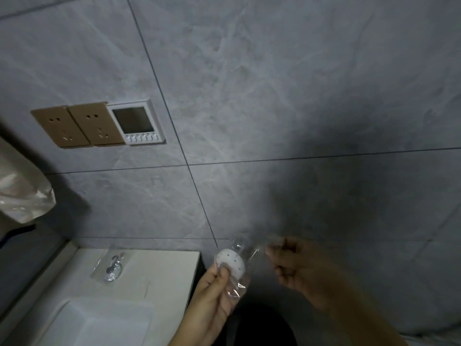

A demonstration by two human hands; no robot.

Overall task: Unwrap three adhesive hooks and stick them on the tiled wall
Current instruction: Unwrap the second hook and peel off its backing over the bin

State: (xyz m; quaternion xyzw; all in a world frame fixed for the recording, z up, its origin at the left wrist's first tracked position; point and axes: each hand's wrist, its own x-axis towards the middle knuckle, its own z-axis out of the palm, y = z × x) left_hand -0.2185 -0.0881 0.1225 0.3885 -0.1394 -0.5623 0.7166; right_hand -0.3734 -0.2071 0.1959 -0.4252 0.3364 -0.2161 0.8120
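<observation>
Unwrapping in hand: left hand (214, 288) pinches hook (230, 264) inside wrapper (245, 255), low before wall (249, 96). Right hand (296, 265) blurred, fingers curled at wrapper's end; grip unclear. Next: slide hook free.

Left hand (214, 290) raised from the bottom edge of the view, thumb and curled fingers pinching, forearm running down and left out of view. Right hand (296, 265) just beside it at about the same height, blurred, fingers curled with tips pointing toward the left hand, forearm slanting off to the lower right corner.
</observation>
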